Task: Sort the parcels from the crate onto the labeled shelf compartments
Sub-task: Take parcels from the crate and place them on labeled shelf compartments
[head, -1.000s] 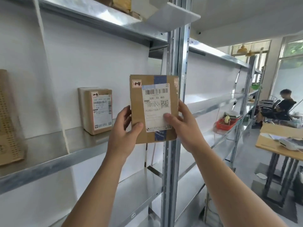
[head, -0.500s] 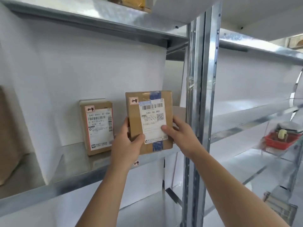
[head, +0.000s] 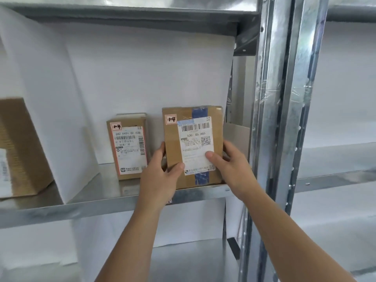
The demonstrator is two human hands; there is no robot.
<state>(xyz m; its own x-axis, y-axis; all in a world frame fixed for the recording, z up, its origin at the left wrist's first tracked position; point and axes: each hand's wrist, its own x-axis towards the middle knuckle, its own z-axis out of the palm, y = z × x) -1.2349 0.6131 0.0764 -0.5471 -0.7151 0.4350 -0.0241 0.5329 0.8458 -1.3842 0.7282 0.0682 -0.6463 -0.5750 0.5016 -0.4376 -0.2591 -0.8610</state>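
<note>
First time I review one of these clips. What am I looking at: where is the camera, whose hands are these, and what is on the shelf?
No machine here: a person works with bare hands, and the one picture comes from a wide-angle camera worn on the head, looking forward at them. The left hand and right hand grip a brown parcel by its sides, thumbs on the front, fingers behind. It stands upright with its bottom edge at the front of a metal shelf; whether it already rests there is unclear. Its tag reads 1-4. Further back on the left stands a smaller parcel with the same tag, apart from it. A white divider bounds the compartment on the left, with another brown box beyond. A metal post rises on the right.
</note>
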